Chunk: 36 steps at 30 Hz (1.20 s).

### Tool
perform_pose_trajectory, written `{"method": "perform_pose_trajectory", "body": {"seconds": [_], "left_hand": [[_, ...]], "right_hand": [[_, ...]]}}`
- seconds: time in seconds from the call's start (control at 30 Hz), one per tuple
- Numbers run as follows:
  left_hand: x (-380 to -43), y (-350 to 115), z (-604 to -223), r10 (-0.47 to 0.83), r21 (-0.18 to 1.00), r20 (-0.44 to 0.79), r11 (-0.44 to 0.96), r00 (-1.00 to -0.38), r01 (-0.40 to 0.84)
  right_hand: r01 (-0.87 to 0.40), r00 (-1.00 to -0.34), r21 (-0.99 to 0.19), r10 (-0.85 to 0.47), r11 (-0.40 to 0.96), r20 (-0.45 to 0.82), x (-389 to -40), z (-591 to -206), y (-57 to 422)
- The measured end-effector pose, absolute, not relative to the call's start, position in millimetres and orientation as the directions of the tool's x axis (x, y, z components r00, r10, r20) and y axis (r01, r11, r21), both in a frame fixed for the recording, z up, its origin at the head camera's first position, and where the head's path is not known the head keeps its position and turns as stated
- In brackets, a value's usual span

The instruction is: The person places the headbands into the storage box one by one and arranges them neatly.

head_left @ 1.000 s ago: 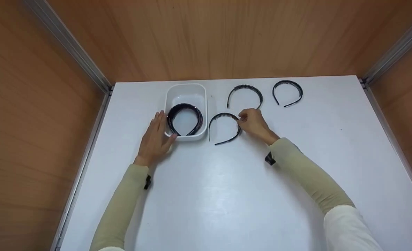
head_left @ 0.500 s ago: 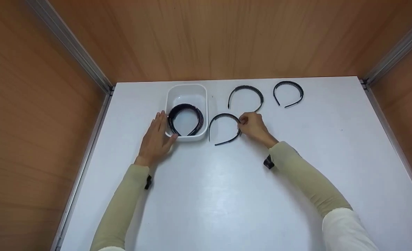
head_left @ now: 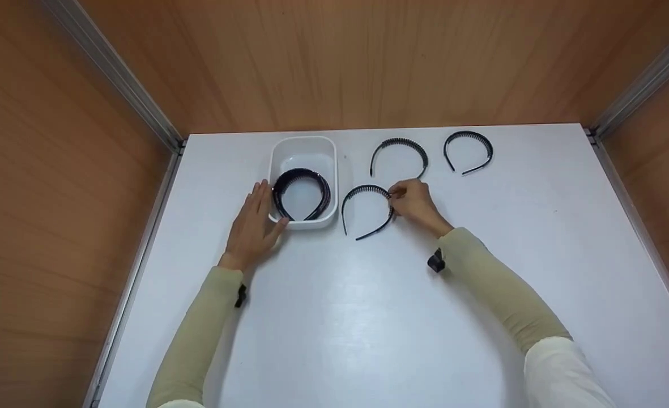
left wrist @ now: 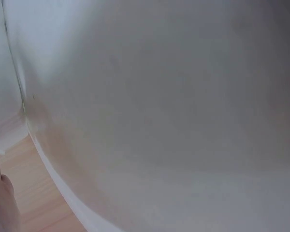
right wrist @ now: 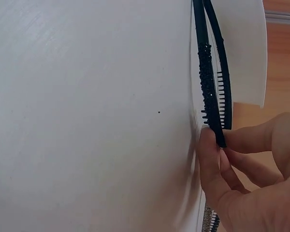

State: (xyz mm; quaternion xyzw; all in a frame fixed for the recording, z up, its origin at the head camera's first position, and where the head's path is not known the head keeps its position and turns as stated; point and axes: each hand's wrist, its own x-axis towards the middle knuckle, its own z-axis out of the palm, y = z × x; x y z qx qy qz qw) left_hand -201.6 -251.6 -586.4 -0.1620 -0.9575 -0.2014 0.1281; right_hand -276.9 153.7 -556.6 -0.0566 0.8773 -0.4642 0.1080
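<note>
My right hand (head_left: 416, 204) pinches a black toothed headband (head_left: 371, 188) by its right side, just right of a white plastic tub (head_left: 334, 156). In the right wrist view, thumb and fingers close on the headband (right wrist: 208, 82), seen edge-on. My left hand (head_left: 250, 229) rests against the tub's left wall, fingers straight and thumb at the near left corner. Inside the tub, several dark headbands (head_left: 280, 198) lie stacked in the near half. The left wrist view catches only part of the hand (left wrist: 1, 203) at its left edge.
Two more black headbands lie farther back on the white table (head_left: 334, 317): one headband (head_left: 399, 141) just beyond my right hand, another headband (head_left: 470, 134) to its right. Wooden panels (head_left: 334, 62) with metal corner rails stand around the table's back and sides.
The pinched headband has shifted slightly right and nearer to me, turning a little. My right hand first came slightly nearer, then moved back a touch. The left hand and tub stay put.
</note>
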Motion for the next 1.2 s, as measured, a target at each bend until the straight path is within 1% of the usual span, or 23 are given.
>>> {"method": "perform_pose_trajectory", "body": {"seconds": [0.43, 0.73, 0.97, 1.2], "left_hand": [[-203, -253, -587, 0.258, 0.341, 0.283, 0.873, -0.924, 0.348], [-202, -253, -587, 0.268, 0.331, 0.326, 0.866, -0.907, 0.374], [-203, -253, -588, 0.267, 0.322, 0.342, 0.868, -0.901, 0.379], [-203, -253, -587, 0.266, 0.325, 0.326, 0.869, -0.907, 0.372]], "right_hand": [[-0.022, -0.975, -0.808, -0.192, 0.589, -0.114, -277, -545, 150], [-0.043, -0.977, -0.819, -0.197, 0.572, -0.087, -282, -537, 152], [-0.014, -0.973, -0.819, -0.195, 0.573, -0.12, -285, -530, 152], [-0.014, -0.973, -0.828, -0.197, 0.56, -0.117, -287, -524, 152]]}}
